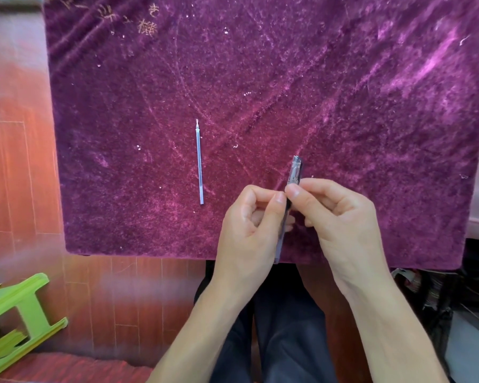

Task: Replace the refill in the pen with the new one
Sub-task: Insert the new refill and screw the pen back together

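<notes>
A pen (295, 172) with a clear cap and dark clip stands nearly upright above the near edge of the purple velvet cloth (260, 78). My left hand (249, 225) pinches its barrel from the left and my right hand (335, 214) pinches it from the right, just below the cap. The lower barrel runs down between my hands, partly hidden by fingers. A thin pale blue refill (199, 164) lies on the cloth to the left of my hands, tip pointing away from me, untouched.
The cloth covers a small table whose near edge (150, 254) lies just below my hands. A green plastic stool (17, 313) lies on the red wooden floor at lower left. Dark clutter sits at lower right (440, 299).
</notes>
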The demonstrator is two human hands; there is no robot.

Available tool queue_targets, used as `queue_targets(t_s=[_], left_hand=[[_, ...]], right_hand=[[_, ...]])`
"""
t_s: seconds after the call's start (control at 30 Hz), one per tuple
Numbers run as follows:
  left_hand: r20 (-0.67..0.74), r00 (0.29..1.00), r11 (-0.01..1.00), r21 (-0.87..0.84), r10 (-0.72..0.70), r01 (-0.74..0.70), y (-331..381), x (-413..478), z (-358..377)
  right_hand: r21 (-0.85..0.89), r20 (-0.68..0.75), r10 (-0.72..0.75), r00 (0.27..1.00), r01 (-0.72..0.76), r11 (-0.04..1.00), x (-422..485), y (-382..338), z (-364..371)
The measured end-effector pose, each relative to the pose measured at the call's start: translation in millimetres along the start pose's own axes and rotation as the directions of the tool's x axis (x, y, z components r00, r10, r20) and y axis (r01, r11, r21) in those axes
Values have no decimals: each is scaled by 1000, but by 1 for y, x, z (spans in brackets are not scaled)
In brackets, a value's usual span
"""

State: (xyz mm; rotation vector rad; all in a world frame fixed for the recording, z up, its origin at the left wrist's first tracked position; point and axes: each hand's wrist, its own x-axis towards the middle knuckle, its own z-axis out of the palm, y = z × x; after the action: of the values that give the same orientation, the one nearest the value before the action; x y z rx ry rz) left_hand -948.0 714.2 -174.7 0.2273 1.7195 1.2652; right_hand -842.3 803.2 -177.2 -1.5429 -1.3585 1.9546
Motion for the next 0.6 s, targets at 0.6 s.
queue_targets(t_s=[0.6], left_hand=[[-389,866,785,619,313,-5,4,56,-73]], right_hand=[[-485,-236,-190,953,54,873,62,-11,26]])
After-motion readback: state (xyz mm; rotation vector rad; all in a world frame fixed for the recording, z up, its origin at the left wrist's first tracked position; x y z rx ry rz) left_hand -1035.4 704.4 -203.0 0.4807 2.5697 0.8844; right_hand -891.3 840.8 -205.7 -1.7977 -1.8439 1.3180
